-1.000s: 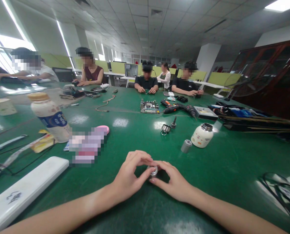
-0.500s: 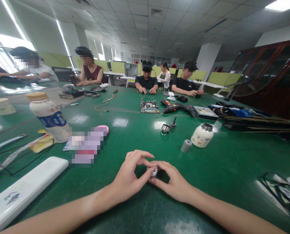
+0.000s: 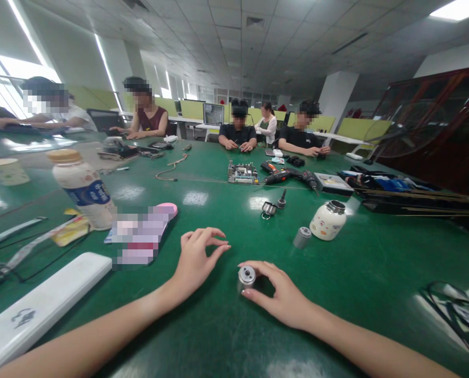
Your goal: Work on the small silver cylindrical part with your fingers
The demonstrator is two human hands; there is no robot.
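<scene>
A short silver metal cylinder [image 3: 246, 278] stands upright on the green table, small holes showing in its top face. My right hand [image 3: 277, 291] grips it from the right, thumb in front and fingers behind. To its left, my left hand [image 3: 199, 260] hovers over the table with fingers curved and apart, holding nothing. A second metal cylinder [image 3: 302, 237] stands farther off to the right, beside a cream flask [image 3: 327, 220] without a lid. Behind them lie a small metal cap with a ring [image 3: 268, 210] and a dark drill chuck-like part [image 3: 282, 199].
On the left are a white power strip [image 3: 49, 310], a drink bottle [image 3: 84, 189] and a blurred-out purple item [image 3: 145, 236]. Farther back lie a circuit board [image 3: 243, 172] and power drills [image 3: 289, 176]. Black cables [image 3: 455, 310] lie at right. Several people sit across the table.
My left hand has let go of the metal cylinder and moved away to the left, opening its fingers. My right hand stays on the cylinder, whose top now shows.
</scene>
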